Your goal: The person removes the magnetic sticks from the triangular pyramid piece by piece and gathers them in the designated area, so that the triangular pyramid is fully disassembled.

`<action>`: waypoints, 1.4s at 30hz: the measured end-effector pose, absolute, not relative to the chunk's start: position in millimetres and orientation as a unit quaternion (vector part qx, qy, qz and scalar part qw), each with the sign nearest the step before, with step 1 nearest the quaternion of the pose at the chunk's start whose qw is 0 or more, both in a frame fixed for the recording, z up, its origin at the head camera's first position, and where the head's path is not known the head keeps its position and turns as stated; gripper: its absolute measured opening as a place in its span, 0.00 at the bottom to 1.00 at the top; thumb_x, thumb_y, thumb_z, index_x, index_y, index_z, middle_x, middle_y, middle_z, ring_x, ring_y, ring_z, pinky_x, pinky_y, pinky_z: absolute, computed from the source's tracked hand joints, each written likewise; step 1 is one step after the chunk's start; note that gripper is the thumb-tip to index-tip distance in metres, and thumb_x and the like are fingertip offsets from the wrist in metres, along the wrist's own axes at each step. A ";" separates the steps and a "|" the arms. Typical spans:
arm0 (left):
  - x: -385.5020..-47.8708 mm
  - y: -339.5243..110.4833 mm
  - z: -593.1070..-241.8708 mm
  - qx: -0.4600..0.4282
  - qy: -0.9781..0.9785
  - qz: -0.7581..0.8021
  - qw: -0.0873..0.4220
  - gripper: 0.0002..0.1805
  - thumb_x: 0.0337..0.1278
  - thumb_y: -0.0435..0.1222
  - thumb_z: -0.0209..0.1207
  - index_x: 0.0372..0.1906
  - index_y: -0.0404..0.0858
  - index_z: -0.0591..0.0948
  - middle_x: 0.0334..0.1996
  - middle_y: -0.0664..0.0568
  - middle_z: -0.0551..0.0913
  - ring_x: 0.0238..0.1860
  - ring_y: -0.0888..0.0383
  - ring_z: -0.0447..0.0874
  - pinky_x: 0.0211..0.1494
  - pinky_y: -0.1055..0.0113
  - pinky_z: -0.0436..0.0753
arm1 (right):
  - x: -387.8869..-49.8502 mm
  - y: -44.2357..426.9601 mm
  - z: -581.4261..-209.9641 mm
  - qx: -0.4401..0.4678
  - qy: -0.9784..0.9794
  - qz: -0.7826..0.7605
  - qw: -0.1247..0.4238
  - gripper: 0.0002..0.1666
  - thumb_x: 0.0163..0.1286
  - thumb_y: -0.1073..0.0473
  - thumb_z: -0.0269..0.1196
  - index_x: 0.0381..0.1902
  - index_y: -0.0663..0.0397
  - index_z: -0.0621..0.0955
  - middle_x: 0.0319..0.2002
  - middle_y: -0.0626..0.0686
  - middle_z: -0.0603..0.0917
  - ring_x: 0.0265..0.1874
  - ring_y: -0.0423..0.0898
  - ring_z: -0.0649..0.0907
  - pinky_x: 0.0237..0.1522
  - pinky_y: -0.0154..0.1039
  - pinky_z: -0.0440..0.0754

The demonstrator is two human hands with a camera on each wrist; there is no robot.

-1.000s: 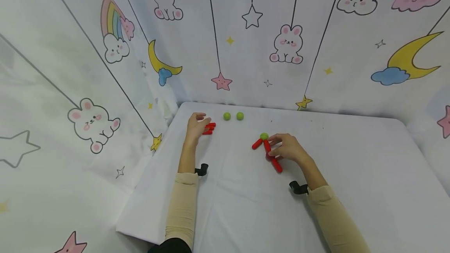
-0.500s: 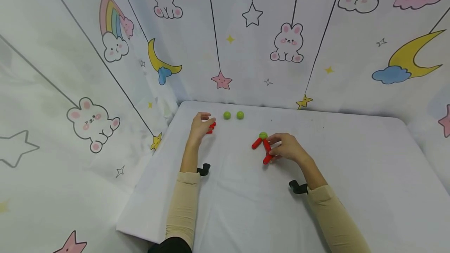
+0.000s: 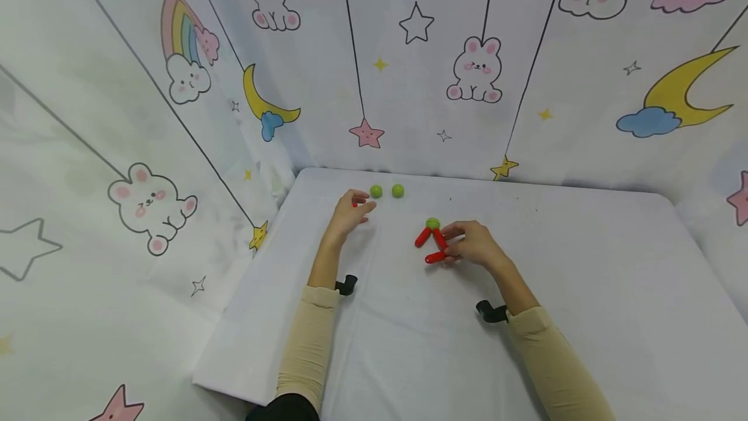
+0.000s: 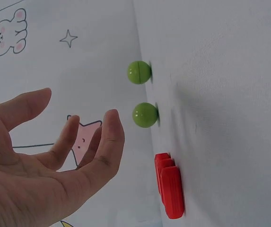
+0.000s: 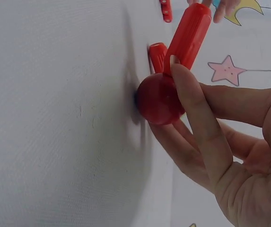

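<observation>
My right hand (image 3: 474, 244) holds a joined figure of magnetic rods and balls, its fingers around a red ball (image 5: 159, 99) and a red magnetic rod (image 5: 189, 38). In the head view, this rod points left. Another red rod (image 3: 439, 239) runs up to a green ball (image 3: 432, 223), from which a further rod (image 3: 423, 237) slants down left. The right fingers mostly hide the red ball there. My left hand (image 3: 350, 212), fingers loosely bent and holding nothing, hovers by several loose red rods (image 4: 172, 191); the head view mostly hides these rods behind it.
Two loose green balls (image 4: 144, 115) (image 3: 398, 190) sit near the back edge of the white-covered table (image 3: 584, 278). Behind it hangs a curtain (image 3: 327, 70) printed with rabbits, stars and moons. Dark wrist cameras (image 3: 347, 285) (image 3: 492, 312) protrude from both wrists.
The left hand has moved right, from the loose red rods towards the green balls. At the right hand, the lower rod has swung from pointing down right to pointing left.
</observation>
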State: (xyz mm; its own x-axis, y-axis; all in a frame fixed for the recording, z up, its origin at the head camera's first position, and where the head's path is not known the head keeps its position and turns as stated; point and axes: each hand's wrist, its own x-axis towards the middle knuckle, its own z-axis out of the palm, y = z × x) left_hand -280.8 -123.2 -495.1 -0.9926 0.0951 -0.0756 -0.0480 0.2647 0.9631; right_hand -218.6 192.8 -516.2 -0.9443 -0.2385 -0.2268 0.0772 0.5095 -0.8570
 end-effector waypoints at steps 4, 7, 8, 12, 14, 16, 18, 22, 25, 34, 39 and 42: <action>-278.9 -121.2 -494.6 0.016 0.792 0.607 0.064 0.27 0.71 0.40 0.64 0.67 0.30 0.73 0.66 0.33 0.73 0.60 0.43 0.79 0.59 0.55 0.86 | -218.6 191.5 -516.2 -0.049 0.858 -0.487 0.156 0.26 0.67 0.72 0.68 0.63 0.64 0.80 0.59 0.65 0.83 0.43 0.51 0.88 0.44 0.44 0.90; -277.3 -118.3 -494.3 0.024 0.789 0.609 0.074 0.27 0.71 0.40 0.65 0.67 0.30 0.74 0.63 0.37 0.75 0.59 0.44 0.81 0.60 0.56 0.86 | -218.2 191.1 -516.0 -0.049 0.860 -0.483 0.154 0.26 0.66 0.72 0.69 0.62 0.64 0.81 0.57 0.64 0.83 0.45 0.52 0.88 0.44 0.43 0.90; -277.0 -116.7 -494.4 0.029 0.789 0.609 0.079 0.27 0.71 0.40 0.65 0.67 0.31 0.74 0.62 0.39 0.75 0.58 0.45 0.81 0.59 0.57 0.86 | -218.2 190.8 -516.1 -0.048 0.860 -0.484 0.154 0.25 0.66 0.72 0.69 0.62 0.64 0.81 0.57 0.64 0.84 0.45 0.52 0.88 0.44 0.43 0.90; -273.6 -106.7 -493.7 0.056 0.791 0.600 0.105 0.26 0.71 0.41 0.65 0.66 0.32 0.75 0.61 0.42 0.77 0.56 0.47 0.83 0.58 0.59 0.87 | -218.6 189.2 -517.9 -0.052 0.861 -0.481 0.156 0.25 0.66 0.71 0.69 0.62 0.64 0.81 0.57 0.64 0.84 0.47 0.55 0.87 0.45 0.43 0.90; -271.6 -99.1 -492.9 0.071 0.791 0.595 0.121 0.27 0.70 0.41 0.66 0.66 0.32 0.75 0.62 0.41 0.77 0.56 0.48 0.84 0.57 0.59 0.87 | -219.6 188.8 -518.9 -0.051 0.865 -0.473 0.156 0.26 0.67 0.69 0.70 0.62 0.62 0.81 0.56 0.64 0.84 0.48 0.55 0.87 0.45 0.44 0.90; -269.7 -90.4 -493.0 0.089 0.788 0.592 0.142 0.27 0.70 0.41 0.67 0.66 0.32 0.75 0.64 0.38 0.77 0.56 0.47 0.83 0.57 0.59 0.87 | -220.9 188.4 -519.7 -0.048 0.870 -0.466 0.156 0.26 0.67 0.67 0.71 0.63 0.60 0.81 0.55 0.63 0.85 0.47 0.54 0.87 0.44 0.44 0.90; -268.0 -81.6 -494.0 0.105 0.786 0.587 0.162 0.28 0.69 0.40 0.67 0.66 0.32 0.74 0.66 0.35 0.76 0.57 0.47 0.83 0.57 0.59 0.87 | -222.1 188.2 -520.5 -0.042 0.873 -0.461 0.156 0.27 0.67 0.65 0.72 0.63 0.58 0.81 0.55 0.62 0.85 0.46 0.53 0.87 0.43 0.44 0.90; -264.3 -66.6 -498.4 0.120 0.792 0.569 0.188 0.28 0.68 0.39 0.69 0.66 0.32 0.75 0.68 0.33 0.74 0.56 0.48 0.83 0.56 0.61 0.88 | -224.3 188.2 -522.0 -0.042 0.873 -0.459 0.158 0.27 0.67 0.64 0.72 0.64 0.58 0.81 0.55 0.62 0.85 0.42 0.51 0.88 0.42 0.44 0.90; -261.8 -60.0 -502.0 0.119 0.797 0.559 0.196 0.28 0.66 0.39 0.70 0.65 0.33 0.75 0.67 0.34 0.75 0.53 0.50 0.84 0.54 0.61 0.88 | -225.1 188.3 -523.2 -0.039 0.871 -0.463 0.161 0.27 0.67 0.64 0.72 0.64 0.58 0.81 0.55 0.63 0.85 0.41 0.50 0.87 0.42 0.44 0.90; -259.1 -52.1 -511.5 0.118 0.773 0.580 0.227 0.26 0.65 0.34 0.69 0.64 0.31 0.76 0.63 0.35 0.77 0.50 0.47 0.87 0.54 0.53 0.89 | -224.1 187.5 -522.0 -0.030 0.868 -0.469 0.163 0.26 0.67 0.64 0.71 0.63 0.59 0.81 0.55 0.62 0.86 0.40 0.50 0.87 0.41 0.43 0.90; -258.7 -47.1 -517.0 0.130 0.762 0.588 0.238 0.25 0.63 0.30 0.69 0.64 0.30 0.77 0.62 0.36 0.77 0.48 0.48 0.88 0.54 0.52 0.89 | -223.8 189.7 -521.5 -0.018 0.862 -0.480 0.165 0.25 0.68 0.64 0.70 0.63 0.60 0.81 0.54 0.62 0.86 0.41 0.51 0.88 0.44 0.46 0.91; -258.5 -45.2 -519.2 0.133 0.748 0.602 0.245 0.26 0.63 0.26 0.68 0.64 0.29 0.76 0.62 0.34 0.77 0.46 0.49 0.88 0.52 0.54 0.90 | -223.8 190.1 -521.3 -0.016 0.860 -0.482 0.166 0.25 0.68 0.64 0.70 0.63 0.60 0.81 0.54 0.62 0.86 0.42 0.51 0.88 0.45 0.46 0.91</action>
State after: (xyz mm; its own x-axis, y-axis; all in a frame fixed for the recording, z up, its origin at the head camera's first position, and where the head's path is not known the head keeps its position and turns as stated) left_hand -258.5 -45.2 -519.2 -0.8450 0.4935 -0.2061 -0.0958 0.2395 0.9662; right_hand -223.8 190.1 -521.3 -0.9443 -0.1876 -0.2705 0.1332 0.5339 -0.8350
